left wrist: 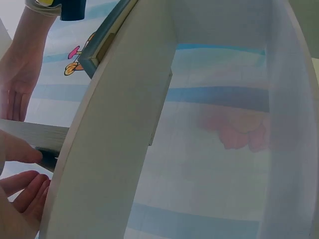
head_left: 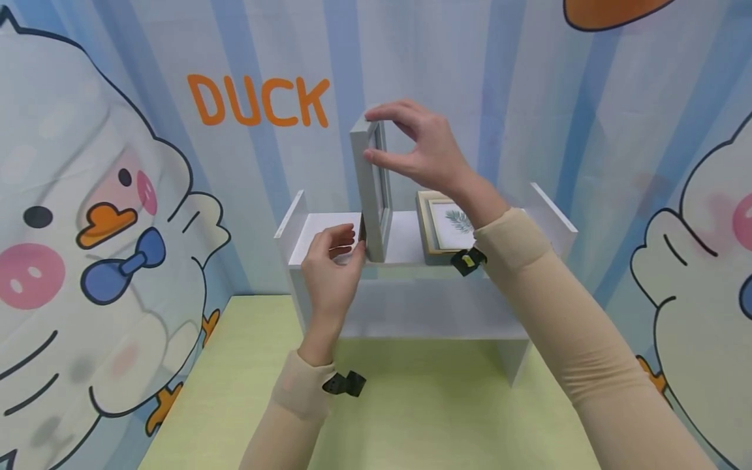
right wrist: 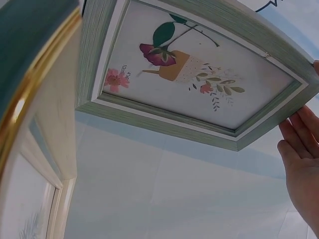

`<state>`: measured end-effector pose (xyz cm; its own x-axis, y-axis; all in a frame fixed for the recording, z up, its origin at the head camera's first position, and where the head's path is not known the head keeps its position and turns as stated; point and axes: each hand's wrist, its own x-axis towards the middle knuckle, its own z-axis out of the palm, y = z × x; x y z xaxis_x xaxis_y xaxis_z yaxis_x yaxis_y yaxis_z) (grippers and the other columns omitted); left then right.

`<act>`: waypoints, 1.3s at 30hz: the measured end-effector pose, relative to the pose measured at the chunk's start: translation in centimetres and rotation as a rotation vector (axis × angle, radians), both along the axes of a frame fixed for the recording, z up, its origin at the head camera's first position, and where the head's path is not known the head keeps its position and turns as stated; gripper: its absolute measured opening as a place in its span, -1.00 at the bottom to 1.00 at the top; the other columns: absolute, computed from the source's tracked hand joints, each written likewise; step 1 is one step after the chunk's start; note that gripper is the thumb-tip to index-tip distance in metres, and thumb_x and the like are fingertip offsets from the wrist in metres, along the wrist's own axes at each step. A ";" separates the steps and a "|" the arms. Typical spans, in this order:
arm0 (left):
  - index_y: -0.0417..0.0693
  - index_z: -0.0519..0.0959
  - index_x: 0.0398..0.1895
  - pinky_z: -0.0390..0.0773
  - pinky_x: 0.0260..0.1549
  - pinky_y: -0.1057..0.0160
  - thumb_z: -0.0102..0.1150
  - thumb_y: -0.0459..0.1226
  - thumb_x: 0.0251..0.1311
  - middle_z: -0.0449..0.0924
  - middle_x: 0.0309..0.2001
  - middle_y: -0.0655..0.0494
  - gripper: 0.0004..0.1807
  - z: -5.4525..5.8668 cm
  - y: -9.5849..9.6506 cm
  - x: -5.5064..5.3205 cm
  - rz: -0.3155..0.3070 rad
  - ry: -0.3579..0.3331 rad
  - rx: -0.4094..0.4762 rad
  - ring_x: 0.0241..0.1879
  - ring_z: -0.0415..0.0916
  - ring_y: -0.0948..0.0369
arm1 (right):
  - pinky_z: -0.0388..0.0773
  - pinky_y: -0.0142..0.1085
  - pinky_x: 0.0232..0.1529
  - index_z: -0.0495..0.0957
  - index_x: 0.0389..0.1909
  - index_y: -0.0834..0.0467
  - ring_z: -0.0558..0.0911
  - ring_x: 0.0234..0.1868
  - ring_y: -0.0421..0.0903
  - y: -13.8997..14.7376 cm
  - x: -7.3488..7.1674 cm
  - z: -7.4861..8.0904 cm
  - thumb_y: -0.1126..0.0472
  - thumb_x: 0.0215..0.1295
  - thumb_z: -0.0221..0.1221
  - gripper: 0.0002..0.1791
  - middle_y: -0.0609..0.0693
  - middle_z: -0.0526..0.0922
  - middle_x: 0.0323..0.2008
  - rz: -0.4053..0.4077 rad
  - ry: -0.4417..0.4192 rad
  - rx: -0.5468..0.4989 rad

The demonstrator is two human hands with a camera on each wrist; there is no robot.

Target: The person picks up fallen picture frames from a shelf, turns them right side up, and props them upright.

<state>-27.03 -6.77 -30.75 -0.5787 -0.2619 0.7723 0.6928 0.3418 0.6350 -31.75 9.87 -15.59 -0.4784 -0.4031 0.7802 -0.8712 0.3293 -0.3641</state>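
Observation:
A grey-green picture frame (head_left: 376, 196) stands upright on the white shelf (head_left: 405, 225), its narrow side facing me. My right hand (head_left: 425, 143) grips its top end, thumb on the near edge and fingers over the top. In the right wrist view the frame's front (right wrist: 184, 72) shows a flower print lying sideways. Low down behind the frame, my left hand (head_left: 333, 267) has its thumb and bent fingers around a dark stand piece (left wrist: 48, 160) at the back. The shelf's edge partly hides those fingertips in the left wrist view.
A second picture frame (head_left: 431, 228), pale with a leaf print, stands to the right on the same shelf. Raised end panels (head_left: 292, 219) bound the shelf, and a lower board (head_left: 435, 310) runs beneath. The unit stands on a pale green table (head_left: 435, 405) before a duck-print curtain (head_left: 446, 59).

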 end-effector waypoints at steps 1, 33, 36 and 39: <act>-0.29 0.63 -0.22 0.67 -0.24 0.14 0.29 -0.46 0.00 0.62 -0.32 -0.14 -0.77 0.0 0.0 0.0 -0.002 -0.006 -0.005 -0.30 0.62 0.07 | 0.25 -0.48 0.33 0.54 0.07 0.23 0.44 0.23 -0.16 0.0 0.1 0.0 0.23 0.05 0.38 -0.49 0.05 0.55 0.09 0.000 -0.002 -0.001; -0.24 0.67 -0.37 0.69 -0.39 0.27 0.22 -0.47 0.02 0.65 -0.40 -0.06 -0.89 -0.2 -2.4 -0.4 0.089 -0.037 -0.013 -0.42 0.63 0.16 | 0.27 -0.42 0.34 0.50 0.04 0.42 0.45 0.22 0.07 -1.6 3.1 1.5 0.37 0.10 0.30 -0.54 0.27 0.54 0.08 0.085 -0.021 0.051; -0.22 0.67 -0.36 0.70 -0.36 0.22 0.22 -0.45 0.05 0.66 -0.39 -0.05 -0.90 -0.2 -2.7 -0.3 0.091 -0.047 -0.021 -0.40 0.63 0.16 | 0.26 -0.44 0.34 0.50 0.05 0.41 0.45 0.23 0.05 -1.7 3.0 1.6 0.36 0.10 0.30 -0.54 0.25 0.53 0.08 0.096 -0.036 0.062; -0.22 0.67 -0.34 0.70 -0.33 0.19 0.22 -0.41 0.08 0.66 -0.37 -0.05 -0.91 0.0 -2.9 -0.1 0.094 -0.074 -0.031 -0.39 0.63 0.15 | 0.26 -0.44 0.34 0.50 0.05 0.41 0.43 0.25 0.04 -1.9 2.9 1.7 0.36 0.10 0.30 -0.54 0.25 0.53 0.09 0.106 -0.047 0.071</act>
